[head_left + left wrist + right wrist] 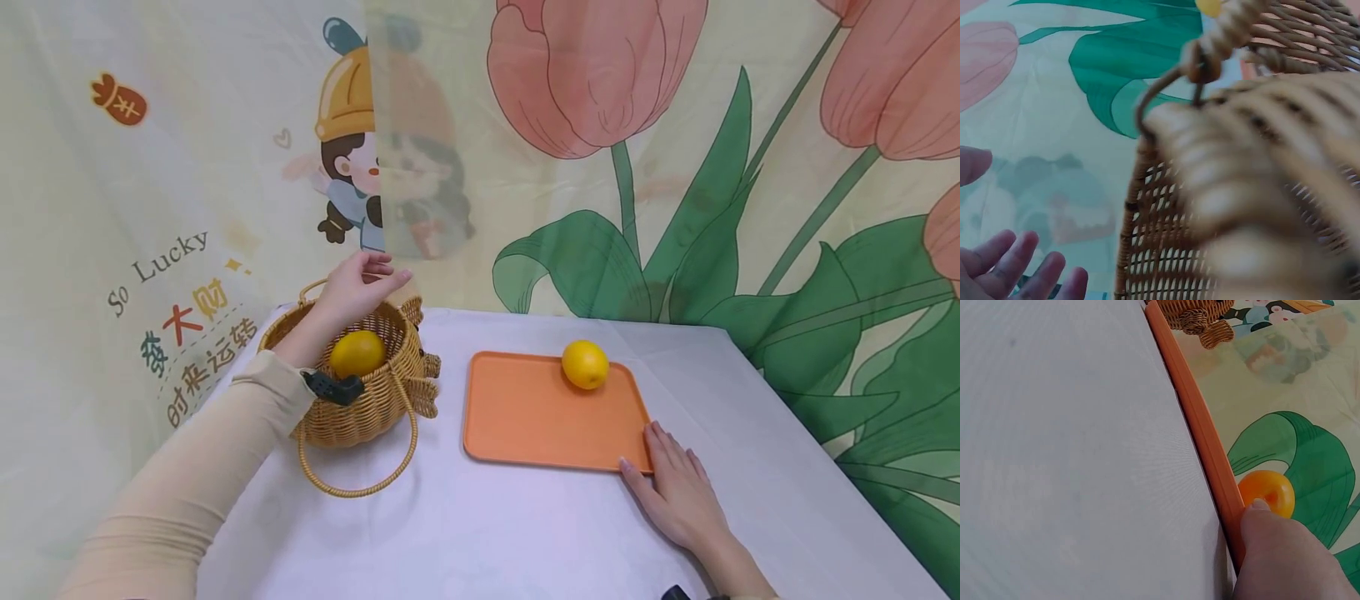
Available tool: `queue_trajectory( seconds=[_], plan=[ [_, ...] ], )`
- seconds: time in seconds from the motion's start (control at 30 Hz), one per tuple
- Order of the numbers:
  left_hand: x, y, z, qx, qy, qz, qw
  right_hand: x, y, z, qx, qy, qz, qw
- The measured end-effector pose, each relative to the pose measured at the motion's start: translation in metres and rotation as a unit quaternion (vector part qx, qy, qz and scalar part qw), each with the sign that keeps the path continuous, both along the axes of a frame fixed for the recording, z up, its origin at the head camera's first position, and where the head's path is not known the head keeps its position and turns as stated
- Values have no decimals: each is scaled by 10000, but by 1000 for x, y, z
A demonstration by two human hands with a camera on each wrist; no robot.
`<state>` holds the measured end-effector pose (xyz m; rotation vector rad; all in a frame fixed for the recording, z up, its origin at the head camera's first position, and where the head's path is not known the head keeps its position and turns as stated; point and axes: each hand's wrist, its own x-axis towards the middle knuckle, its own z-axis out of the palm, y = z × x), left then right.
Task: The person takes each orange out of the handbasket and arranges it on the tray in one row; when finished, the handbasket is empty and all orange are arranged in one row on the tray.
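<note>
We see the left hand [360,287] holding nothing, its fingers apart and slightly bent with the thumb clear of them, near the far rim of a wicker basket [360,421]; the forearm crosses the basket's opening, a posture that suits reaching in or out over the rim. The right hand [678,492] rests at the near right corner of an orange tray [547,417], fingers extended along the side and thumb at the near edge, probably to steady it on the desk [525,533]. A lemon [585,365] sits at the tray's far right, where we judge the raised edge helps keep it from rolling, and a yellow fruit [358,354] lies in the basket, contained by its walls. The near handle [360,492] hangs outside, leaving the opening free on our side. We cannot see the basket's floor or the underside of its fruit, so anything beneath is unknown, and the left hand's exact height above the rim is hard to judge. In the left wrist view the closest wicker is blurred and the hand is cut off; in the right wrist view only the thumb shows, covering part of the lemon, with the remaining fingers out of sight.
</note>
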<state>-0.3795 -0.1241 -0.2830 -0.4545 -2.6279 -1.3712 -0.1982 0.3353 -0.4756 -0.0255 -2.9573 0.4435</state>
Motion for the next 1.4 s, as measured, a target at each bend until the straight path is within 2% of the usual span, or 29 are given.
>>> queue_trajectory(
  seconds=[0.17,0.3,0.5,0.67,0.8,0.87,0.97,1.07,1.13,1.27,1.4],
  plan=[
    [-8,-9,7,-251,51,54,9997,-3,-2,0,-25,-4,-1,10000],
    [-14,-19,9,-718,35,-228,9972,-4,-3,-1,2,-27,-21,10000],
    [-21,-36,1,-1737,-39,-716,9822,-4,-6,-2,-46,23,57,10000],
    [-26,-53,-11,-2153,-528,-810,9717,-4,-8,-4,-56,5,87,9999],
    [-29,-64,-20,-2458,-1243,-818,9578,-4,-9,-5,-44,-13,90,9999],
    [-30,-67,-24,-2465,-1727,-897,9494,-4,-9,-5,-28,-4,94,10000],
    [-29,-72,-31,-2249,-2440,-949,9386,-4,-9,-5,-27,-9,99,9999],
    [-28,-74,-36,-1961,-2915,-973,9312,-4,-9,-4,-37,-36,102,9999],
    [-28,-74,-37,-1931,-2987,-1025,9290,-4,-8,-2,-27,-25,102,9999],
    [-28,-71,-38,-2007,-2899,-1160,9285,-4,-3,0,-4,-19,86,10000],
    [-28,-67,-42,-2041,-2878,-1101,9292,-3,2,1,-52,-74,73,9999]
  ],
)
